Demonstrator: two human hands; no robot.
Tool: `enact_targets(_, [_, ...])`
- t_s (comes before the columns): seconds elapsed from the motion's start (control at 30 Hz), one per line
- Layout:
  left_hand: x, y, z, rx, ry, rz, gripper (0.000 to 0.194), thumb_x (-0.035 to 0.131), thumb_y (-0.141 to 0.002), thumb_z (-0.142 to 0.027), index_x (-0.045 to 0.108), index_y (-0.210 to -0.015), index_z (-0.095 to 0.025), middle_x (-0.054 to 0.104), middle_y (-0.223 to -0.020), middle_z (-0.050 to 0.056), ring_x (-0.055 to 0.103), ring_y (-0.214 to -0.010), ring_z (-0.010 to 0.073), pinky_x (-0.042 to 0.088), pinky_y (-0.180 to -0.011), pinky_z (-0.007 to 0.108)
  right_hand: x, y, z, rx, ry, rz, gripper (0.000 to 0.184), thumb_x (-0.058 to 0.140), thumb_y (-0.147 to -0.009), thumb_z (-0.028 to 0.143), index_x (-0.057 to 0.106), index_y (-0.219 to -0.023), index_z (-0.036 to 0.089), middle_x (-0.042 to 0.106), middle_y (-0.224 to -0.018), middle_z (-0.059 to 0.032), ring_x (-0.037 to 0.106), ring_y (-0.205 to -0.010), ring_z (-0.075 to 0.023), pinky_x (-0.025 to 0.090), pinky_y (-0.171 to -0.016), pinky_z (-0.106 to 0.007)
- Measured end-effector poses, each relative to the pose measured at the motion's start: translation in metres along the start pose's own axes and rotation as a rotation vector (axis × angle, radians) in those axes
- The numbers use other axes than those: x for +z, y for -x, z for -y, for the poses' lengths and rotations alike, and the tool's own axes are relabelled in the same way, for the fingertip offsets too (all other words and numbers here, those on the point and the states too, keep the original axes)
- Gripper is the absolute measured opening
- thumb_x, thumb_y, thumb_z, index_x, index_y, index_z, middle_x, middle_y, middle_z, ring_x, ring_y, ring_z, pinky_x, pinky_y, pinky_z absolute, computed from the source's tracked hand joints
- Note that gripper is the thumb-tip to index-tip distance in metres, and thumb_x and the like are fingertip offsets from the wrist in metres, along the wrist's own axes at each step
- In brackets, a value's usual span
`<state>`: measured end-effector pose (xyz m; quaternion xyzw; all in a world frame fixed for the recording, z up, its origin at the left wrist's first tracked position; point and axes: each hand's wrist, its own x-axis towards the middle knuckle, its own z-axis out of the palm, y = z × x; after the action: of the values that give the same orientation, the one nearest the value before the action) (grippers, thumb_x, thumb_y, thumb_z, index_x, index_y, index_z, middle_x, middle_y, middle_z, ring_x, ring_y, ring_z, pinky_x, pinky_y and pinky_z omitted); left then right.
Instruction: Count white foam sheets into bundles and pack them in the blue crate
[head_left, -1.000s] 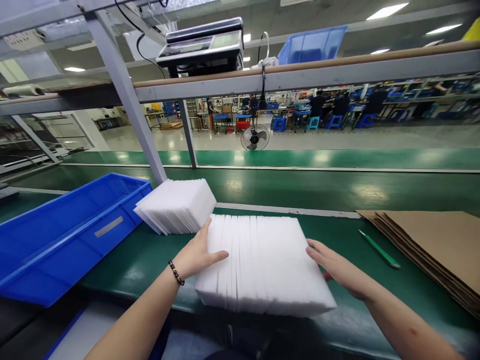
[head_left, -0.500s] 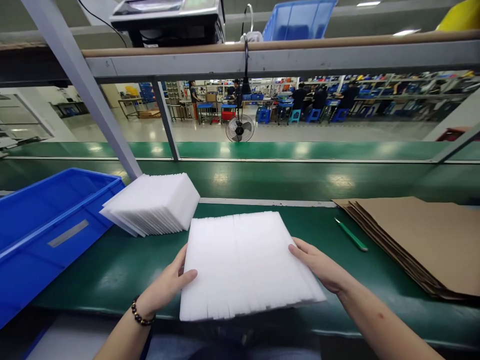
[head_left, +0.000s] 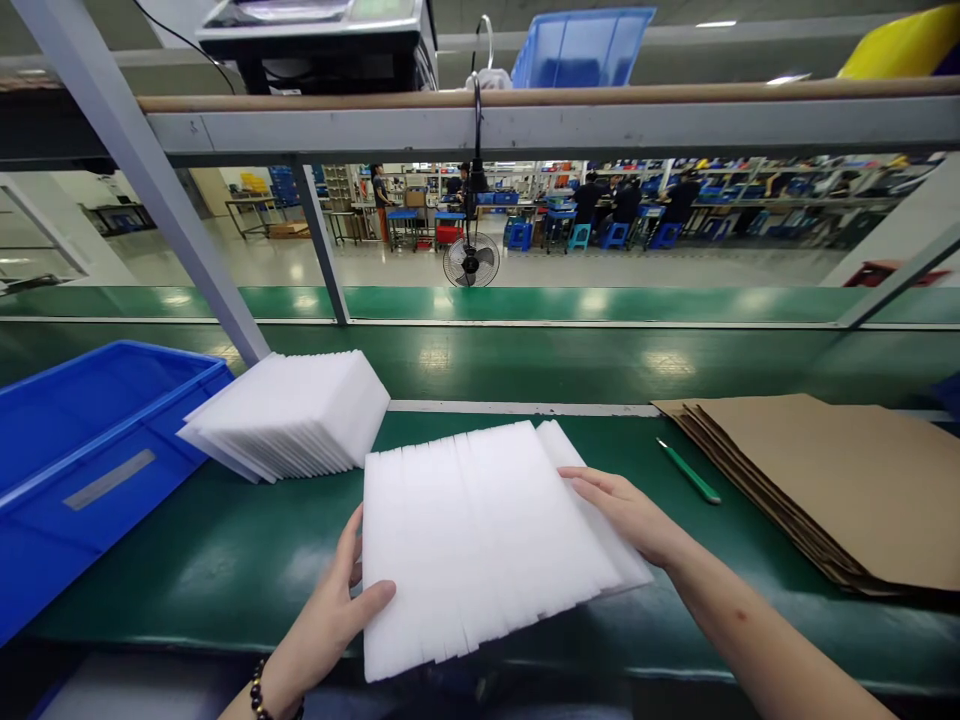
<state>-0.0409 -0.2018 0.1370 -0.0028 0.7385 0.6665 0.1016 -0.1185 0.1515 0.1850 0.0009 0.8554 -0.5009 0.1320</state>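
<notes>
A stack of white foam sheets [head_left: 480, 540] lies tilted between my hands at the front of the green bench. My left hand [head_left: 334, 600] grips its left edge, thumb on top and fingers tucked behind the side. On the right, my right hand [head_left: 619, 505] holds the other edge, where a sheet at that end stands slightly apart from the rest. A second stack of white foam sheets [head_left: 292, 415] leans in a fanned row at the left, touched by neither hand. Right of my right hand lies a green-handled craft knife [head_left: 688, 470].
A blue crate [head_left: 172, 420] stands at the far left. Flat brown cardboard sheets [head_left: 840, 480] are piled on the right. Overhead, a grey shelf beam [head_left: 570, 130] crosses the view, with a slanted post [head_left: 150, 190] at left. A small fan [head_left: 471, 262] shows beyond the bench.
The held stack has turned, its left end coming lower and nearer. A sheet at its right end has separated from the others. My left hand has moved down with its edge.
</notes>
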Motion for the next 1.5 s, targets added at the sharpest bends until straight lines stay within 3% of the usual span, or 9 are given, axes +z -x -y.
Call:
enact_targets(0.17, [0.004, 0.002, -0.006, -0.013, 0.009, -0.011, 0.085, 0.054, -0.074, -0.053, 0.005, -0.137, -0.024, 0.017, -0.145, 0.007, 0.018, -0.130, 0.0317, 0.020, -0.105, 0.043, 0.001, -0.002, 0.004, 0.001, 0.139, 0.021, 0.061, 0.061, -0.068, 0.053, 0.054, -0.119, 0.021, 0.049, -0.127, -0.0063, 0.048, -0.112, -0.0291, 0.041, -0.093, -0.036])
enact_targets(0.4, [-0.002, 0.001, -0.004, -0.004, -0.022, 0.061, 0.080, 0.050, -0.079, -0.049, 0.003, -0.137, -0.022, 0.012, -0.147, 0.006, 0.014, -0.132, 0.0283, 0.026, -0.103, 0.037, -0.004, -0.001, -0.002, 0.027, 0.003, 0.096, 0.060, 0.055, -0.076, 0.051, 0.046, -0.127, 0.021, 0.043, -0.133, -0.0048, 0.046, -0.115, -0.0269, 0.041, -0.094, -0.034])
enact_targets(0.63, [-0.002, 0.001, 0.002, -0.004, -0.042, 0.032, 0.079, 0.050, -0.078, -0.050, 0.005, -0.137, -0.022, 0.012, -0.147, 0.006, 0.012, -0.133, 0.0292, 0.030, -0.102, 0.036, -0.008, 0.001, -0.007, 0.012, 0.134, 0.017, 0.059, 0.048, -0.080, 0.047, 0.037, -0.133, 0.025, 0.036, -0.138, -0.0039, 0.040, -0.121, -0.0253, 0.036, -0.099, -0.036])
enact_targets(0.73, [-0.002, 0.002, 0.002, -0.015, -0.041, 0.030, 0.079, 0.050, -0.079, -0.050, 0.005, -0.137, -0.022, 0.011, -0.147, 0.005, 0.011, -0.133, 0.0281, 0.030, -0.102, 0.035, -0.006, 0.005, -0.002, -0.074, 0.293, -0.052, 0.062, 0.045, -0.082, 0.042, 0.021, -0.138, 0.033, 0.020, -0.145, 0.0001, 0.026, -0.129, -0.0231, 0.027, -0.104, -0.040])
enact_targets(0.9, [0.000, 0.001, -0.003, -0.034, -0.041, 0.018, 0.082, 0.051, -0.076, -0.054, 0.007, -0.137, -0.022, 0.014, -0.147, 0.006, 0.015, -0.132, 0.0295, 0.035, -0.098, 0.035, 0.005, 0.008, 0.011, -0.084, 0.464, -0.049, 0.042, 0.032, -0.086, 0.049, 0.055, -0.114, 0.029, -0.008, -0.147, 0.0018, 0.008, -0.133, -0.0250, 0.027, -0.104, -0.040])
enact_targets(1.13, [0.005, 0.002, -0.005, -0.017, 0.005, -0.042, 0.082, 0.054, -0.073, -0.054, 0.014, -0.137, -0.022, 0.021, -0.145, 0.006, 0.020, -0.131, 0.0305, 0.037, -0.096, 0.035, 0.010, 0.007, 0.023, -0.095, 0.526, -0.006, 0.052, 0.043, -0.073, 0.067, 0.065, -0.096, 0.025, -0.008, -0.147, 0.0045, 0.024, -0.128, -0.0314, 0.038, -0.095, -0.039])
enact_targets(1.27, [0.000, 0.003, -0.006, -0.033, -0.028, 0.017, 0.080, 0.052, -0.076, -0.052, 0.010, -0.137, -0.022, 0.019, -0.146, 0.006, 0.019, -0.131, 0.0287, 0.036, -0.097, 0.032, 0.004, 0.005, 0.018, -0.131, 0.548, 0.035, 0.051, 0.038, -0.078, 0.064, 0.064, -0.097, 0.025, -0.010, -0.146, 0.0062, 0.019, -0.130, -0.0292, 0.035, -0.099, -0.036])
enact_targets(1.43, [-0.002, 0.003, -0.007, -0.036, -0.024, 0.050, 0.080, 0.051, -0.077, -0.052, 0.007, -0.137, -0.020, 0.014, -0.147, 0.007, 0.014, -0.133, 0.0282, 0.035, -0.099, 0.033, 0.004, 0.005, 0.012, -0.186, 0.624, -0.014, 0.055, 0.036, -0.084, 0.052, 0.029, -0.135, 0.032, -0.008, -0.147, 0.0002, 0.005, -0.133, -0.0276, 0.026, -0.103, -0.045])
enact_targets(1.5, [-0.001, 0.002, -0.007, -0.031, -0.011, 0.035, 0.081, 0.052, -0.076, -0.051, 0.008, -0.137, -0.020, 0.017, -0.146, 0.008, 0.015, -0.132, 0.0296, 0.035, -0.099, 0.034, 0.007, 0.006, 0.014, -0.242, 0.681, -0.038, 0.047, 0.035, -0.086, 0.045, 0.032, -0.132, 0.036, -0.006, -0.146, 0.0023, 0.006, -0.133, -0.0284, 0.026, -0.102, -0.048])
